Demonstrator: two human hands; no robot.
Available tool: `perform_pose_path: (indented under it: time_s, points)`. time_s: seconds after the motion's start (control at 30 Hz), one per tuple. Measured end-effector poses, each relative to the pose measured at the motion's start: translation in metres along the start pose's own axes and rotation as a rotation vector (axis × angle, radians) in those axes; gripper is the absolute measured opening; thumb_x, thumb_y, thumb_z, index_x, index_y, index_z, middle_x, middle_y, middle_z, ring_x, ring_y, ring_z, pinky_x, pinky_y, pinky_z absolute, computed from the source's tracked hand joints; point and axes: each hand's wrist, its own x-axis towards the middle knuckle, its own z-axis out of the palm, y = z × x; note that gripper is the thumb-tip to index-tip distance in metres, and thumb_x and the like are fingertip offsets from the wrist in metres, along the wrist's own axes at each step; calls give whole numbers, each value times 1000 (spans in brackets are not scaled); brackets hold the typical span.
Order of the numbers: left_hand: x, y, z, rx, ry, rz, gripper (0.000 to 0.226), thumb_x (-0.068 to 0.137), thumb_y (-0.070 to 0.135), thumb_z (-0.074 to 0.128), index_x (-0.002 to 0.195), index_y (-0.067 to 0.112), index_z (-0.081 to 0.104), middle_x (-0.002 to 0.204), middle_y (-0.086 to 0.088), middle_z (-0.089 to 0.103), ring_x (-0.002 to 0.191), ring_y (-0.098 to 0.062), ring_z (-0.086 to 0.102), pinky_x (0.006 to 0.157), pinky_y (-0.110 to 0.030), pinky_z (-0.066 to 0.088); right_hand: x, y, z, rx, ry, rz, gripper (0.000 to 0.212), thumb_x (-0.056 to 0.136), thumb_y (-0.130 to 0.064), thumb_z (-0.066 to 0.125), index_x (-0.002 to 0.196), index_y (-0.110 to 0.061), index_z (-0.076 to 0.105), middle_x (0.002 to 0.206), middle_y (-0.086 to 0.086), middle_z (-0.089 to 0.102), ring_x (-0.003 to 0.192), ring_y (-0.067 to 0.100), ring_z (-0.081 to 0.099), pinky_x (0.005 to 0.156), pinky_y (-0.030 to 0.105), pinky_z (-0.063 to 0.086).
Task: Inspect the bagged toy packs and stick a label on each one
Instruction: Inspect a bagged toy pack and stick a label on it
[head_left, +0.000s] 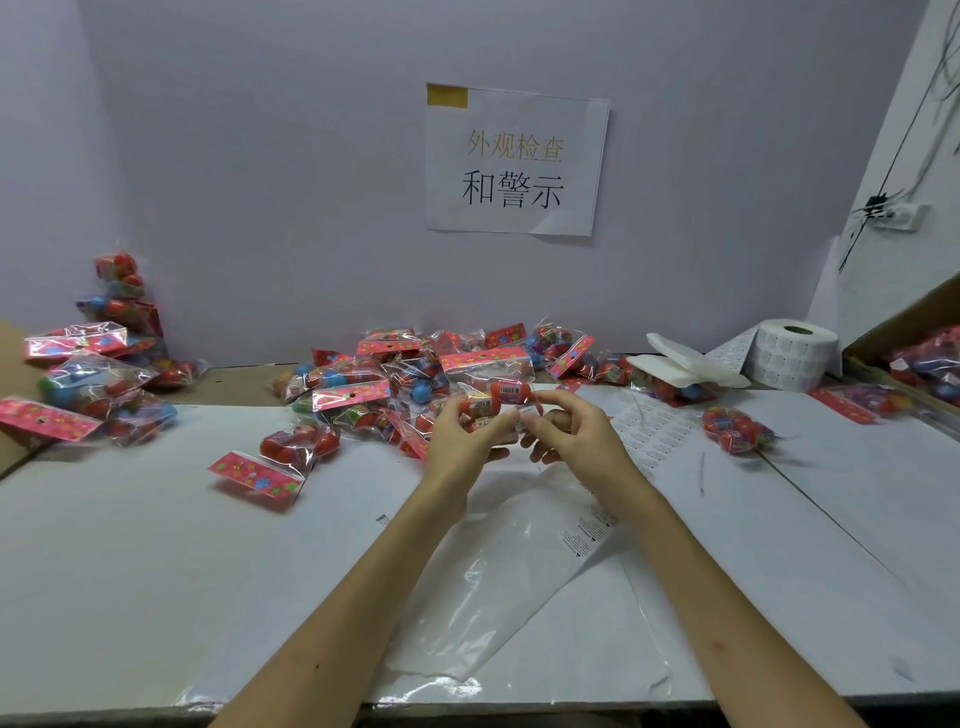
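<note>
Closest up is a crinkly clear plastic bag (498, 571) lying flat on the white-covered table (156, 571), between the two forearms. Just past it the hands are working on one held pack (498, 397), lifted a bit off the table in front of the big heap (384, 374). The left hand (462, 436) has its fingers curled round the pack's left part. The right hand (576, 441) pinches the right end between thumb and forefinger. There's a small white bit at those fingertips that might be a label, but honestly I can't tell.

Progress-wise I'd guess it's nowhere near done. The heap in the middle is large, and a cardboard box (904, 317) at the right has more packs in it. A left stack (88, 374) looks like a set-aside pile, though no labels are readable from here. Supplies are close: a label sheet (654, 431) just right of the right hand and a label roll (795, 353) further back.

Room to move: lots of bare table front left and front right. The heap crowds right behind the hands, with the wall (260, 208) behind that. The table's front edge sits under the forearms, so anything slid back could drop off.
</note>
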Motion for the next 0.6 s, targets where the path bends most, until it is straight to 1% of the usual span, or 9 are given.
perform_pose_path:
  time_s: [0.1,0.2,0.23,0.3,0.37,0.4,0.47,0.53,0.6]
  points:
    - [0,1,-1,-23,8,-21,41,92,22,74,127,9,58,116,-14,70,102,-26,72,91,-41,60,0,0,-1,23,-19,4,27,100,-14,63,127,-15,63,83,7,76,69,20,69,67,28,56]
    - [1,1,-1,-35,14,-32,41,93,23,73,129,9,57,117,-14,71,102,-27,73,94,-44,59,-1,-1,0,48,-39,6,27,101,-7,57,122,-21,64,83,6,76,68,19,69,65,25,55]
    - [1,1,-1,-37,12,-33,42,93,24,73,129,9,57,116,-15,71,102,-28,73,94,-45,59,-1,-2,-1,65,-39,16,25,102,-8,57,121,-22,64,83,7,76,68,19,69,65,25,56]
    - [0,1,0,-36,0,-30,41,93,24,73,128,8,57,115,-15,71,101,-28,73,95,-46,59,-1,-3,-1,80,-23,43,21,102,-17,58,122,-20,65,85,8,76,68,20,71,65,27,57]
    - [0,0,0,-14,-19,-10,40,92,25,74,125,9,59,113,-14,72,99,-26,74,93,-44,60,-1,-4,0,73,7,68,23,101,-28,61,121,-18,65,88,8,77,72,23,74,66,30,59]
    - [-1,0,0,-3,-29,1,39,92,25,74,124,10,59,112,-13,73,98,-25,74,91,-43,60,-1,-4,0,69,21,74,25,100,-30,63,120,-16,65,90,8,77,74,24,75,67,31,59]
    - [-1,1,1,8,-44,8,38,91,25,75,123,10,60,111,-13,73,99,-25,74,91,-43,60,-1,-4,0,68,35,68,24,99,-28,64,118,-14,66,92,8,77,75,25,75,65,30,59]
    - [-1,1,0,-2,-55,-5,38,91,23,75,124,9,61,112,-13,73,100,-26,73,92,-43,60,-1,-4,0,82,22,54,20,100,-24,63,115,-12,67,90,7,76,72,23,74,64,27,58]
    - [-1,1,-2,-40,-70,-20,36,91,20,75,123,8,62,111,-14,74,100,-27,74,89,-40,60,-2,-5,1,111,1,56,17,101,-21,61,115,-14,67,89,6,75,70,22,72,64,26,57]
